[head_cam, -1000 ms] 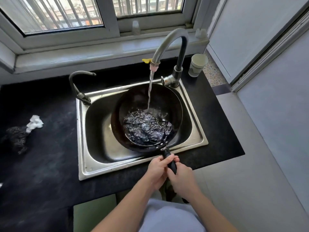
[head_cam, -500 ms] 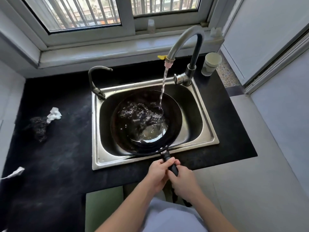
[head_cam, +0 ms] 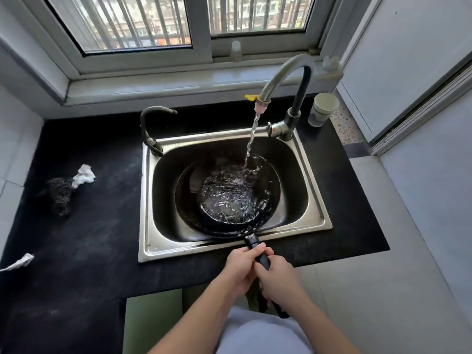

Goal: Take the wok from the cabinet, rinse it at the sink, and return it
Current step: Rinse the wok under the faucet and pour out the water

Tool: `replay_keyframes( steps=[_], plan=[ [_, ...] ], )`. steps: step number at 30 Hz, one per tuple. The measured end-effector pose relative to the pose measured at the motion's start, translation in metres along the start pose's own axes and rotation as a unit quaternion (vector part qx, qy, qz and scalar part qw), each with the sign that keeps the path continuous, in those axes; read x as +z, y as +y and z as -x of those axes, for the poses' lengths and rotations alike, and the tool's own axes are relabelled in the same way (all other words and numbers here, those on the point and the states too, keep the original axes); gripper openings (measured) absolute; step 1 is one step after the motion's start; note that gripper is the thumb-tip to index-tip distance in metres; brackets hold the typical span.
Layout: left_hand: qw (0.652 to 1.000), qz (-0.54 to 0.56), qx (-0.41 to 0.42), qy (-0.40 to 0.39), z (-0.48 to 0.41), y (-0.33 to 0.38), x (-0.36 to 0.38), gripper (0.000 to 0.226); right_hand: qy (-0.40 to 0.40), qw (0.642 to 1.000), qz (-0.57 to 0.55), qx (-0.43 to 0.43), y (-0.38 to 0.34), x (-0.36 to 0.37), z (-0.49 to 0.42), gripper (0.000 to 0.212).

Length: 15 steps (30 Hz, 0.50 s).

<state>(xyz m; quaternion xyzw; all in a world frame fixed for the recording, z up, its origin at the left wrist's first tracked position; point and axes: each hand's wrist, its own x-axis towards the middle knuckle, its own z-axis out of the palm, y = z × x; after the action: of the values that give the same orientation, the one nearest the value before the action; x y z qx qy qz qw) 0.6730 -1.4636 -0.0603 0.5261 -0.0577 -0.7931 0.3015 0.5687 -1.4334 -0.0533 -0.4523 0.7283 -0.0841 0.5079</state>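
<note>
A round, dark, matte wok sits low in the stainless-steel sink, its bowl partly filled with churning, glittering water. A twisting stream falls into it from the curved metal gooseneck faucet, whose spout carries a pink tip and a yellow tab. Both hands clasp the black handle over the sink's near rim. The left hand is nearer the pan and the right hand is behind it, the fingers of each curled round the handle and hiding much of it. The black, speckled worktop carries a dark wire scourer, a crumpled white tissue touching it, and a ribbed paper cup. Pale floor tiles lie to the right, and a barred window stands behind.
</note>
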Motion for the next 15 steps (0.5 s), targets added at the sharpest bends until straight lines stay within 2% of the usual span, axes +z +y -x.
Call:
replay_keyframes(
  steps=[5,15],
  plan=[
    [0.999,-0.021,0.007,0.036,0.0,0.001,-0.003,0.01,-0.019,1.0,-0.022,0.009,-0.001,0.005,-0.001,0.028],
    [0.987,-0.11,0.066,0.098,0.012,-0.003,-0.018,0.015,-0.05,0.99,-0.13,-0.022,0.005,0.021,0.009,0.023]
  ],
)
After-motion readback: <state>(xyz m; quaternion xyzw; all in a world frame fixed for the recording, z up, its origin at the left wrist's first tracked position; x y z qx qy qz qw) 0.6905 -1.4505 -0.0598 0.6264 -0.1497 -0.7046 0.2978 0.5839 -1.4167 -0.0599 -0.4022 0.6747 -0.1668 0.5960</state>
